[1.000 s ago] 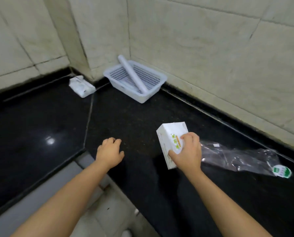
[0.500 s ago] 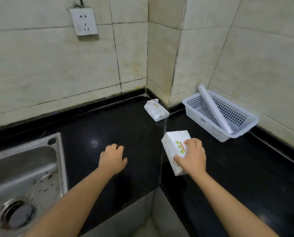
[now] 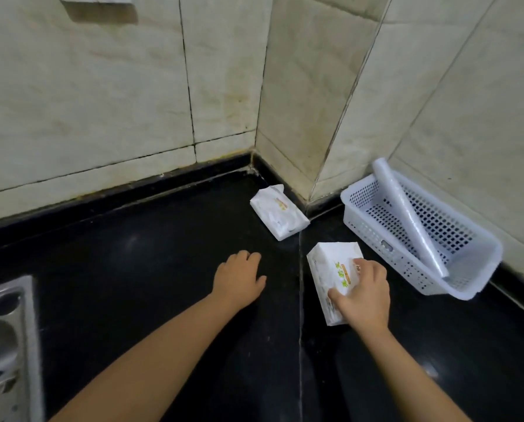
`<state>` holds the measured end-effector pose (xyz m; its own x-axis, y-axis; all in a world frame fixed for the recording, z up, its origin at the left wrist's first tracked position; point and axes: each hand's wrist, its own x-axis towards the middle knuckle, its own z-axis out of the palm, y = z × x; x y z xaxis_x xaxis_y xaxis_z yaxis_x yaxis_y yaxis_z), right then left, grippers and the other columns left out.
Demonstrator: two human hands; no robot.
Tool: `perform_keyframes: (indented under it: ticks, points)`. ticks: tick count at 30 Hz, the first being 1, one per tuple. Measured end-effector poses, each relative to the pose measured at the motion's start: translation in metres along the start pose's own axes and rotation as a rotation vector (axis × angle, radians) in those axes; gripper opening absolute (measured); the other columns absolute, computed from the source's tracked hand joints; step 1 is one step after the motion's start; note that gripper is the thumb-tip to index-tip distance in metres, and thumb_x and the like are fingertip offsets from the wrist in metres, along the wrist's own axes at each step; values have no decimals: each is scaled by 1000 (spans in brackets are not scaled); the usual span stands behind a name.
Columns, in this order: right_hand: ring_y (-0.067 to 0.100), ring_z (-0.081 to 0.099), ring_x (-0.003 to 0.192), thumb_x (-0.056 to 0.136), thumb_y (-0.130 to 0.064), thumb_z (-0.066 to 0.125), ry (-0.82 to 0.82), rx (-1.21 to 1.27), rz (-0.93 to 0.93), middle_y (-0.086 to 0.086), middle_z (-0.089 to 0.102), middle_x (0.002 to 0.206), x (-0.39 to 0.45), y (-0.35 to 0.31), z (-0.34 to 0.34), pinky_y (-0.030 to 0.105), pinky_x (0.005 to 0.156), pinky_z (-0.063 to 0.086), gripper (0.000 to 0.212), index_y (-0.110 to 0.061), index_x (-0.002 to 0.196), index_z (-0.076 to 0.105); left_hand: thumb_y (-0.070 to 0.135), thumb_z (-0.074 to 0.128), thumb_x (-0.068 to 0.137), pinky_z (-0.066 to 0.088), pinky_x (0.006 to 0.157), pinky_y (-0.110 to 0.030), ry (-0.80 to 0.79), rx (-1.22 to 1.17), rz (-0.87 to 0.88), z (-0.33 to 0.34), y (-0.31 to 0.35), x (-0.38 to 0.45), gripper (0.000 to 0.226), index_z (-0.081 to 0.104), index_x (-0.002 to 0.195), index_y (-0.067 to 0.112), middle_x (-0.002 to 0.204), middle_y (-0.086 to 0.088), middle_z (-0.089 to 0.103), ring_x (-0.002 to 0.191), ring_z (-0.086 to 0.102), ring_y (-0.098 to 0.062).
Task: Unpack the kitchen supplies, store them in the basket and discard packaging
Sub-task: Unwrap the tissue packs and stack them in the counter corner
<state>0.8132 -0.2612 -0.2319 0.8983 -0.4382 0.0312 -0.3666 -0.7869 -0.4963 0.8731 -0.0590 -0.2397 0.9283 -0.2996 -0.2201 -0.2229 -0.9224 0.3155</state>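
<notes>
My right hand (image 3: 362,295) grips a white tissue pack (image 3: 330,269) with green and orange print, held just above the black counter (image 3: 133,284). A second white pack (image 3: 277,215) lies flat near the wall corner, beyond my hands. A white perforated plastic basket (image 3: 474,281) stands to the right of the held pack, against the wall, with a long white roll (image 3: 407,217) leaning in it and sticking out over its far rim. My left hand (image 3: 238,280) hovers low over the counter with loosely curled fingers and holds nothing.
A steel sink (image 3: 8,345) sits at the left edge. Tiled walls meet in a jutting corner behind the counter. The underside of a wall socket (image 3: 98,3) shows at the top left.
My view has swung left, so the clear plastic wrapper on the right is out of frame and the sink has appeared. My right hand still holds the pack, now nearer the basket.
</notes>
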Motion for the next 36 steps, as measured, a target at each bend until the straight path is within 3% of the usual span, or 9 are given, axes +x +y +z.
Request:
perform_keyframes:
  ticks: [6, 10, 14, 19, 25, 28, 31, 36]
  points:
    - [35, 43, 109, 54, -20, 81, 32, 35, -24, 18, 39, 127, 48, 28, 20, 47, 92, 43, 78, -5, 121, 44, 38, 49, 93, 47, 87, -36, 66, 41, 47, 7, 43, 79, 42, 49, 124, 11, 125, -10, 53, 112, 53, -25]
    - [33, 41, 111, 53, -19, 80, 18, 59, -45, 15, 38, 128, 64, 37, 30, 44, 92, 41, 79, -6, 122, 44, 37, 51, 93, 48, 79, -35, 125, 44, -59, 19, 55, 117, 39, 52, 117, 7, 121, -12, 56, 108, 56, -27]
    - [32, 41, 111, 54, -21, 80, 3, 57, -79, 15, 37, 129, 78, 35, 31, 42, 90, 40, 78, -6, 122, 44, 24, 45, 98, 47, 75, -35, 150, 50, -116, 34, 57, 137, 27, 60, 107, 4, 115, -14, 60, 101, 60, -28]
    - [34, 42, 112, 55, -20, 80, -25, 55, -123, 17, 37, 129, 91, 26, 30, 44, 94, 39, 78, -5, 122, 44, 16, 44, 97, 39, 64, -28, 244, 42, -71, 31, 37, 134, 23, 63, 98, 3, 105, -12, 63, 91, 61, -26]
    - [37, 42, 113, 58, -23, 78, -67, 50, -223, 19, 34, 133, 104, -14, 36, 45, 94, 40, 77, -6, 123, 41, 17, 43, 97, 39, 63, -30, 334, 19, -26, -4, -17, 108, 29, 65, 94, -2, 100, -16, 65, 88, 62, -29]
    - [38, 41, 113, 63, -29, 75, -96, -3, -232, 16, 33, 136, 106, -47, 47, 46, 94, 38, 72, -10, 124, 41, 5, 57, 90, 42, 54, -34, 466, -29, 18, -19, -37, 91, 23, 65, 75, -10, 80, -25, 66, 69, 64, -37]
    - [40, 41, 112, 65, -29, 74, -114, -42, -180, 16, 32, 135, 107, -65, 49, 46, 94, 37, 70, -11, 124, 40, -8, 73, 71, 45, 38, -28, 524, 38, 47, -26, -52, 74, 20, 61, 55, -9, 55, -23, 61, 43, 60, -33]
    - [38, 44, 111, 63, -27, 75, -170, -21, -203, 15, 34, 131, 96, -70, 49, 45, 95, 39, 69, -11, 122, 42, -11, 86, 52, 37, 29, -14, 581, 104, 97, -26, -69, 57, 27, 61, 47, -4, 45, -15, 58, 31, 53, -23]
